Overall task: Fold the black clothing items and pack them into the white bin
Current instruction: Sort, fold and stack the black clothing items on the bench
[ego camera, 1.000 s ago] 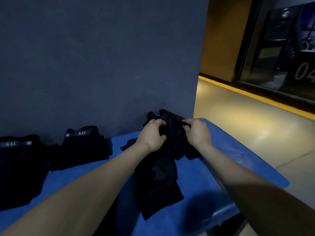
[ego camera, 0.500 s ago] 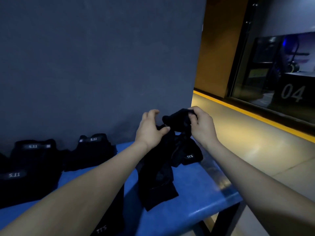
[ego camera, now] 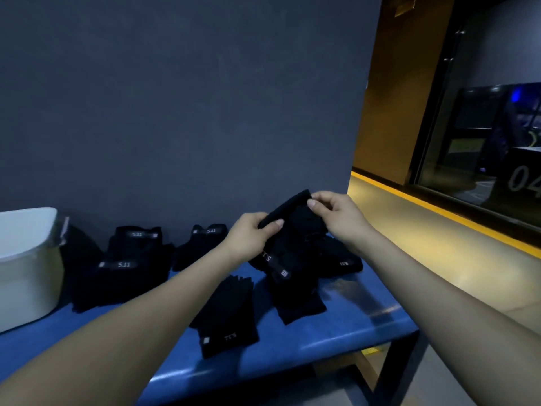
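Observation:
Both my hands hold a black garment (ego camera: 292,247) up above the blue table (ego camera: 336,335). My left hand (ego camera: 251,237) pinches its upper edge on the left, and my right hand (ego camera: 333,213) pinches the same edge higher on the right. The cloth hangs down from the edge onto the table. Another black item (ego camera: 227,315) lies flat beneath my left forearm. Several folded black items with 5.11 labels (ego camera: 126,265) sit along the wall. The white bin (ego camera: 27,265) stands at the far left of the table.
A dark grey wall (ego camera: 181,112) rises right behind the table. The table's right end and front edge drop to a tan floor (ego camera: 439,259) with a yellow stripe. More black cloth (ego camera: 342,259) lies under the held garment.
Both hands have lifted the garment's edge and spread apart along it. The view has swung left, bringing the white bin and more folded items into sight.

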